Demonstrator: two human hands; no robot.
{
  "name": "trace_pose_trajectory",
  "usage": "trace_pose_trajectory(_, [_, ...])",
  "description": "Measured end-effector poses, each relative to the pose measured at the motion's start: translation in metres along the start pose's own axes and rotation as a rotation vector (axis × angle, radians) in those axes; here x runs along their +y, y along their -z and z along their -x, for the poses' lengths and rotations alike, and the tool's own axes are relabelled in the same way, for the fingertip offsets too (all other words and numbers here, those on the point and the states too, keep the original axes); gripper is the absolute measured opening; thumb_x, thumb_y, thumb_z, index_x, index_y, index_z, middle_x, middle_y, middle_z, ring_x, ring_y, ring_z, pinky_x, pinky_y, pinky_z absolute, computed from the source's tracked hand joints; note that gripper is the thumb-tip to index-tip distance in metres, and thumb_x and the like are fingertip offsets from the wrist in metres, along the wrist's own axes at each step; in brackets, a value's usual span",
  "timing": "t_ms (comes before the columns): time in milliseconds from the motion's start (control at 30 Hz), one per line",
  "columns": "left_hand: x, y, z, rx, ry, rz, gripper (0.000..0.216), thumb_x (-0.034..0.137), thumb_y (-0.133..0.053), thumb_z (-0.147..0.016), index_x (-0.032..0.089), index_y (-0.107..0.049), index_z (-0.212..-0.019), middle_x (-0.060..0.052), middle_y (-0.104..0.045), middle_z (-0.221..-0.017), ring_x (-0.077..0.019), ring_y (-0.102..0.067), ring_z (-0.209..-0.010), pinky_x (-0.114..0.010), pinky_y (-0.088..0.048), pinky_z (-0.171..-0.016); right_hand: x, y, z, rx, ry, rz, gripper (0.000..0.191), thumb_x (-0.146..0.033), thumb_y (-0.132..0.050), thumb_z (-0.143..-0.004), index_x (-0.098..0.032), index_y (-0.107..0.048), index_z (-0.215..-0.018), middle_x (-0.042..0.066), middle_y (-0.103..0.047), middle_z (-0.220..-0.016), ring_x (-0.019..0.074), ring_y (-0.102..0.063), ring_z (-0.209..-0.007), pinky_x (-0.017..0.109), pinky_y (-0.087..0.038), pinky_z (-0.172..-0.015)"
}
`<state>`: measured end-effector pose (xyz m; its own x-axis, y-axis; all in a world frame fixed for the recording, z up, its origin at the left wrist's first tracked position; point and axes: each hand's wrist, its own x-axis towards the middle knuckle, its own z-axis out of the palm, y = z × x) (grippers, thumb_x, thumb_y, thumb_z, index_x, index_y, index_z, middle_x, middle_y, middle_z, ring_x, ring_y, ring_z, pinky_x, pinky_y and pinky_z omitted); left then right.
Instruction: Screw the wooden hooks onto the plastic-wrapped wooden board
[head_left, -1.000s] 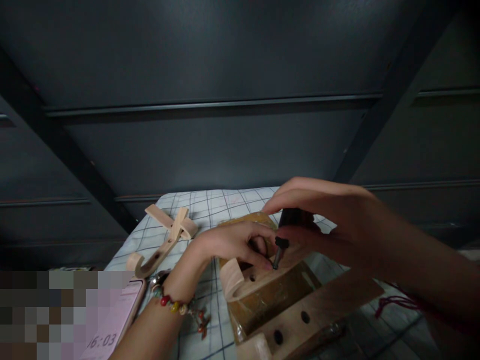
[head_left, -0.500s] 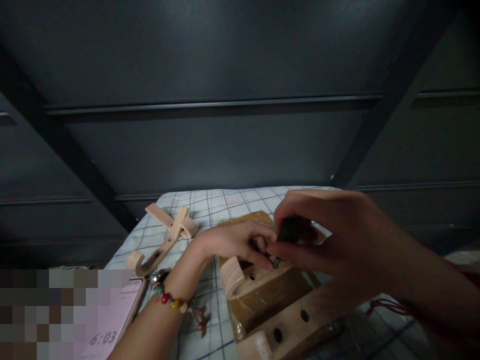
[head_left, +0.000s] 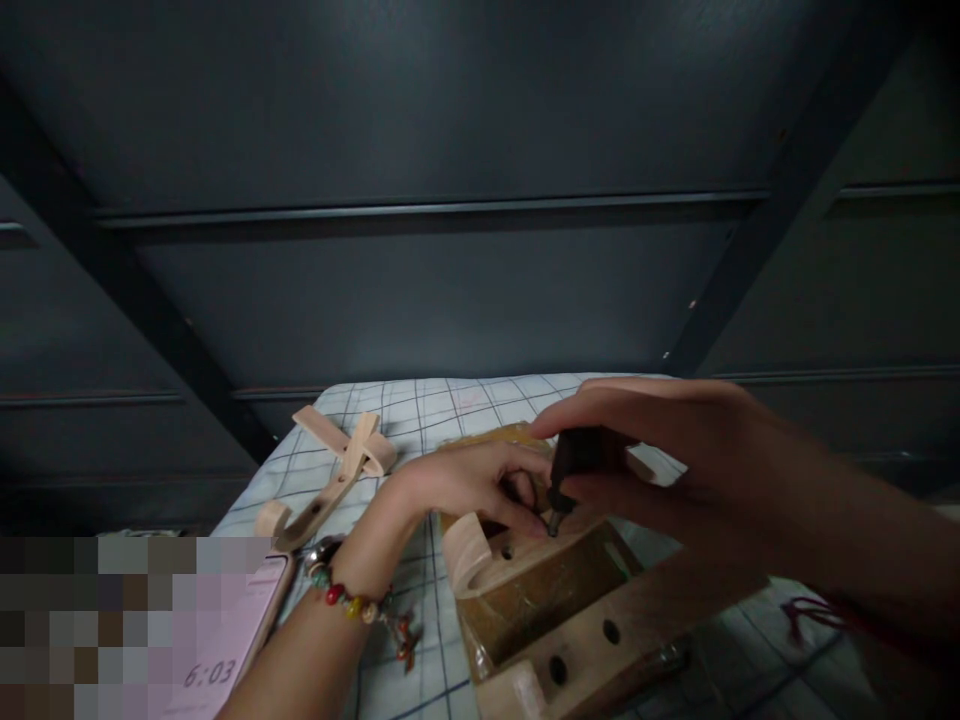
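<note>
My right hand [head_left: 660, 450] is closed round a short dark screwdriver [head_left: 567, 468], its tip pointing down onto a light wooden bar [head_left: 510, 555] with small holes. My left hand [head_left: 469, 485] rests on the same bar, fingers pinched right beside the driver's tip; whatever they pinch is too small to make out. A beaded bracelet [head_left: 352, 603] circles my left wrist. The bar lies across a brown wrapped block [head_left: 547, 600]. A second wooden bar [head_left: 600, 640] with two dark holes lies nearer me.
A crossed wooden piece with hooked ends [head_left: 330, 475] lies at the left on the checked cloth [head_left: 420, 400]. A pink phone [head_left: 225, 650] showing a clock sits at the lower left. A dark panelled wall [head_left: 450, 250] rises behind. A red cord [head_left: 810, 608] trails at the right.
My right hand has lowered the screwdriver and turned it a little, so its tip now meets the wooden bar beside my left fingers. My left hand has stayed put.
</note>
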<state>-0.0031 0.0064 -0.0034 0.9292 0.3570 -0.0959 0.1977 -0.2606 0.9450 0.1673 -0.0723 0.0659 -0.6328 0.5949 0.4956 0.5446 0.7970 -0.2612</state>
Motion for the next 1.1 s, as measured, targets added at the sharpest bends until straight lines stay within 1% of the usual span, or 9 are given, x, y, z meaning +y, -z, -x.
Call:
trace_pose_trajectory(133, [0.001, 0.0, 0.001, 0.005, 0.013, -0.012, 0.026, 0.022, -0.068, -0.064, 0.018, -0.058, -0.087, 0.005, -0.054, -0.064, -0.0108, -0.05, -0.062, -0.022, -0.038, -0.057, -0.001, -0.01, -0.004, 0.137, -0.042, 0.11, 0.012, -0.016, -0.057, -0.078, -0.017, -0.052, -0.088, -0.006, -0.057, -0.063, 0.005, -0.047, -0.045, 0.017, -0.036, -0.044])
trace_pose_trajectory(267, [0.002, 0.0, 0.002, 0.002, 0.013, -0.014, 0.023, 0.021, -0.068, -0.064, 0.017, -0.058, -0.084, 0.004, -0.054, -0.063, -0.0109, -0.05, -0.062, -0.021, -0.037, -0.055, -0.002, -0.004, -0.003, 0.089, -0.014, 0.125, 0.003, -0.02, -0.055, -0.08, -0.017, -0.056, -0.081, -0.005, -0.057, -0.062, 0.0063, -0.049, -0.047, 0.018, -0.037, -0.044])
trace_pose_trajectory(467, [0.002, -0.002, 0.003, 0.007, 0.013, 0.02, 0.018, 0.021, -0.066, -0.064, 0.017, -0.057, -0.078, 0.005, -0.054, -0.064, -0.0101, -0.05, -0.062, -0.02, -0.037, -0.054, -0.001, 0.011, 0.002, -0.071, 0.126, -0.013, 0.024, -0.012, -0.04, -0.088, -0.017, -0.057, -0.105, 0.004, -0.064, -0.098, 0.0106, -0.06, -0.084, 0.019, -0.046, -0.069])
trace_pose_trajectory(567, [0.004, -0.003, 0.003, 0.0, 0.021, 0.027, 0.016, 0.022, -0.066, -0.064, 0.017, -0.056, -0.075, 0.005, -0.053, -0.061, -0.0099, -0.049, -0.059, -0.02, -0.035, -0.051, -0.002, 0.01, 0.001, -0.028, 0.11, -0.007, 0.02, -0.018, -0.046, -0.088, -0.02, -0.057, -0.104, -0.001, -0.062, -0.083, 0.008, -0.057, -0.068, 0.018, -0.043, -0.059])
trace_pose_trajectory(700, [0.005, -0.001, 0.002, -0.015, 0.023, 0.025, 0.021, 0.024, -0.067, -0.063, 0.017, -0.057, -0.081, 0.005, -0.054, -0.062, -0.0104, -0.049, -0.059, -0.021, -0.036, -0.052, -0.004, 0.006, 0.001, 0.095, -0.006, 0.073, 0.004, -0.024, -0.055, -0.082, -0.02, -0.058, -0.082, -0.006, -0.053, -0.062, 0.0059, -0.049, -0.05, 0.018, -0.037, -0.046])
trace_pose_trajectory(767, [0.004, 0.0, 0.001, -0.013, 0.022, 0.021, 0.02, 0.023, -0.068, -0.063, 0.017, -0.058, -0.079, 0.004, -0.054, -0.062, -0.0104, -0.05, -0.06, -0.021, -0.037, -0.053, -0.004, 0.005, 0.001, 0.14, -0.054, 0.118, 0.012, -0.03, -0.059, -0.08, -0.019, -0.056, -0.074, -0.007, -0.051, -0.056, 0.0062, -0.047, -0.045, 0.019, -0.035, -0.042])
trace_pose_trajectory(900, [0.002, 0.001, 0.0, -0.008, 0.03, 0.006, 0.019, 0.023, -0.068, -0.062, 0.017, -0.058, -0.077, 0.004, -0.054, -0.064, -0.0101, -0.05, -0.062, -0.02, -0.036, -0.053, -0.004, 0.002, -0.002, 0.164, -0.039, 0.125, 0.014, -0.029, -0.058, -0.079, -0.018, -0.055, -0.071, -0.002, -0.057, -0.066, 0.0086, -0.05, -0.051, 0.021, -0.04, -0.046])
trace_pose_trajectory(967, [0.002, 0.0, 0.001, -0.017, 0.04, 0.002, 0.02, 0.025, -0.068, -0.064, 0.017, -0.059, -0.08, 0.004, -0.053, -0.061, -0.0096, -0.048, -0.058, -0.02, -0.034, -0.05, -0.003, 0.001, -0.004, 0.147, -0.008, 0.067, 0.001, -0.018, -0.055, -0.08, -0.018, -0.056, -0.08, 0.001, -0.059, -0.078, 0.0092, -0.054, -0.059, 0.021, -0.043, -0.054])
trace_pose_trajectory(1100, [0.002, -0.001, 0.001, -0.01, 0.041, 0.003, 0.024, 0.025, -0.067, -0.065, 0.017, -0.057, -0.085, 0.004, -0.053, -0.066, -0.01, -0.048, -0.062, -0.02, -0.036, -0.053, 0.0, 0.006, -0.002, -0.014, 0.04, 0.0, 0.009, -0.014, -0.051, -0.083, -0.018, -0.059, -0.084, 0.0, -0.061, -0.08, 0.0096, -0.057, -0.067, 0.02, -0.043, -0.059])
